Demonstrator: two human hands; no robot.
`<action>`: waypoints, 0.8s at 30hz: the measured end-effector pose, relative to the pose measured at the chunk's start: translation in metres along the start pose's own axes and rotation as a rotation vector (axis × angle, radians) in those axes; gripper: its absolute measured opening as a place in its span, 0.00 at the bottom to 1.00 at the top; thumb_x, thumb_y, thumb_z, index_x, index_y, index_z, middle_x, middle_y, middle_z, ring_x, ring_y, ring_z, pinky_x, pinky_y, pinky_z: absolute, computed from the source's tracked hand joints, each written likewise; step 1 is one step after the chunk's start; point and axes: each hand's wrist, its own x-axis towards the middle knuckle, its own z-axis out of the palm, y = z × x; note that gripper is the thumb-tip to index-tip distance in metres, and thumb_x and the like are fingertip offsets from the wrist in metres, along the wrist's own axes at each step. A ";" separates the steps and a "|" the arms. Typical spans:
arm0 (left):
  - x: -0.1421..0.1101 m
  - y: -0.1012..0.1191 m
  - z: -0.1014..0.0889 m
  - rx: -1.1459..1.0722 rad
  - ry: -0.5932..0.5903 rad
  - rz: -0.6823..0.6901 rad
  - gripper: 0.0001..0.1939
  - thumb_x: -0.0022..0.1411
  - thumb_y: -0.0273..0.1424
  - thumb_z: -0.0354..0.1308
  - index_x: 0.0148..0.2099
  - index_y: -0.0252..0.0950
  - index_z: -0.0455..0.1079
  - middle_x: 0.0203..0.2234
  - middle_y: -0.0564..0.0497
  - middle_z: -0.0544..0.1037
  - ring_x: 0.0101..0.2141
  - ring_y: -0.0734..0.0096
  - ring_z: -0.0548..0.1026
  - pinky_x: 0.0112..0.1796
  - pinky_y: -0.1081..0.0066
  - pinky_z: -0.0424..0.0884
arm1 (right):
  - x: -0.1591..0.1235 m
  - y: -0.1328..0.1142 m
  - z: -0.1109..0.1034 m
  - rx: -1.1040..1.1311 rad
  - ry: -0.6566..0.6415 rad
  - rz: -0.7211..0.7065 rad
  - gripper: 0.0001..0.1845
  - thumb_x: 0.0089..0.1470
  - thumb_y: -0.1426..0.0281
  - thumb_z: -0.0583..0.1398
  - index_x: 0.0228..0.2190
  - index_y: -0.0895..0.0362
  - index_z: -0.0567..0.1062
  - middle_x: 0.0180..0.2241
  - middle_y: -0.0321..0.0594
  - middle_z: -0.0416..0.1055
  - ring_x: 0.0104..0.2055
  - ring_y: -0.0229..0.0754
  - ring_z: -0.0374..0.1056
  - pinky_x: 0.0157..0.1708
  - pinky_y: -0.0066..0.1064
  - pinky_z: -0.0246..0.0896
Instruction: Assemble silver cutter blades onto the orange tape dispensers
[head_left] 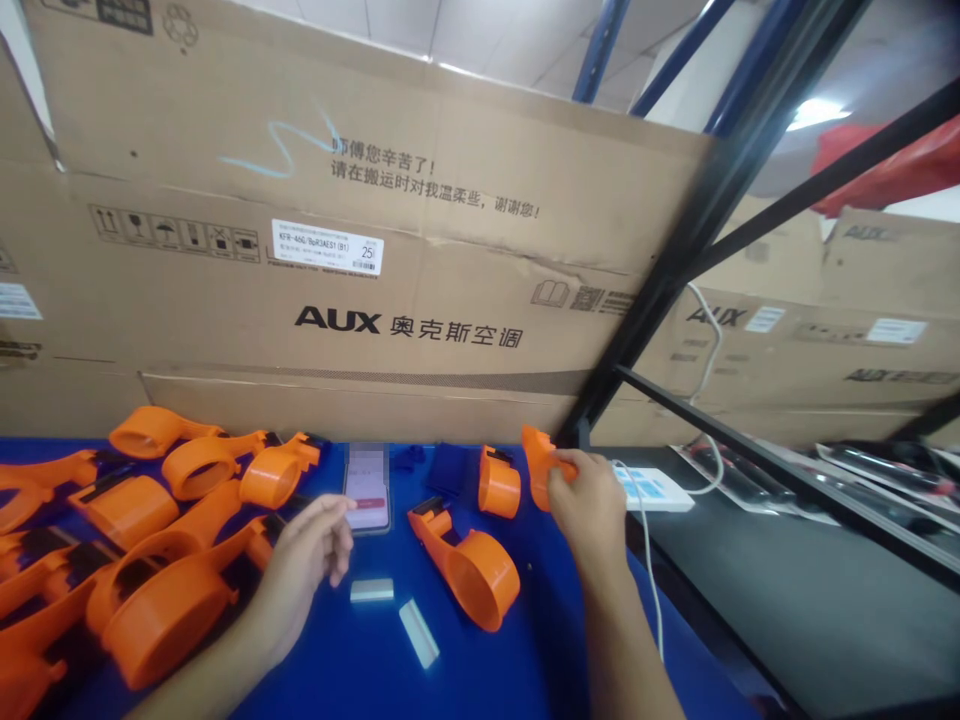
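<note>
My right hand (589, 495) is closed around an orange tape dispenser (537, 470) at the right side of the blue table. My left hand (319, 535) hovers by the lower left edge of a phone (367, 490) with a lit screen; it holds nothing, and its fingers are loosely bent and apart. Between the hands lies a second orange tape dispenser (480, 580), and behind it stands another upright dispenser (500, 485). Two pale flat strips, one (372, 590) near the phone and one (418, 633) closer to me, rest on the cloth.
Several orange tape dispensers (161, 610) crowd the left side of the blue table (322, 670). Large cardboard (420, 250) walls the back. A black metal frame (637, 310) slants up on the right, beside a white box (652, 490), a white cable (651, 570) and a dark shelf (750, 570).
</note>
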 end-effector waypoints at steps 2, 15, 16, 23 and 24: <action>0.000 0.001 0.001 0.005 -0.003 0.010 0.13 0.64 0.42 0.64 0.44 0.38 0.74 0.24 0.55 0.73 0.21 0.75 0.69 0.21 0.75 0.63 | -0.004 -0.013 -0.011 0.053 0.118 -0.037 0.16 0.56 0.71 0.55 0.43 0.57 0.79 0.44 0.51 0.75 0.50 0.55 0.71 0.53 0.45 0.65; -0.021 0.006 0.014 -0.032 -0.238 0.141 0.27 0.60 0.37 0.69 0.61 0.42 0.73 0.60 0.41 0.75 0.60 0.47 0.71 0.54 0.58 0.72 | -0.091 -0.134 -0.034 0.906 -0.170 -0.826 0.19 0.58 0.76 0.59 0.50 0.50 0.77 0.46 0.47 0.75 0.49 0.52 0.73 0.51 0.50 0.72; -0.021 0.004 0.014 -0.042 -0.200 0.120 0.25 0.60 0.38 0.69 0.59 0.42 0.74 0.59 0.42 0.76 0.60 0.48 0.71 0.56 0.59 0.71 | -0.094 -0.137 -0.033 0.938 -0.281 -0.859 0.19 0.59 0.71 0.61 0.53 0.51 0.76 0.49 0.47 0.75 0.52 0.53 0.73 0.53 0.50 0.71; -0.014 0.012 0.012 -0.282 -0.035 0.036 0.16 0.59 0.40 0.67 0.46 0.38 0.75 0.40 0.46 0.84 0.42 0.51 0.82 0.39 0.61 0.78 | -0.108 -0.136 -0.019 0.997 -0.489 -0.363 0.29 0.73 0.55 0.41 0.64 0.50 0.67 0.68 0.46 0.62 0.70 0.52 0.57 0.68 0.52 0.54; -0.014 0.015 0.013 -0.320 0.004 0.022 0.16 0.59 0.39 0.66 0.47 0.38 0.74 0.38 0.46 0.84 0.40 0.51 0.83 0.38 0.60 0.79 | -0.111 -0.137 -0.015 0.992 -0.496 -0.221 0.30 0.74 0.55 0.39 0.66 0.50 0.65 0.68 0.46 0.62 0.70 0.51 0.58 0.68 0.52 0.54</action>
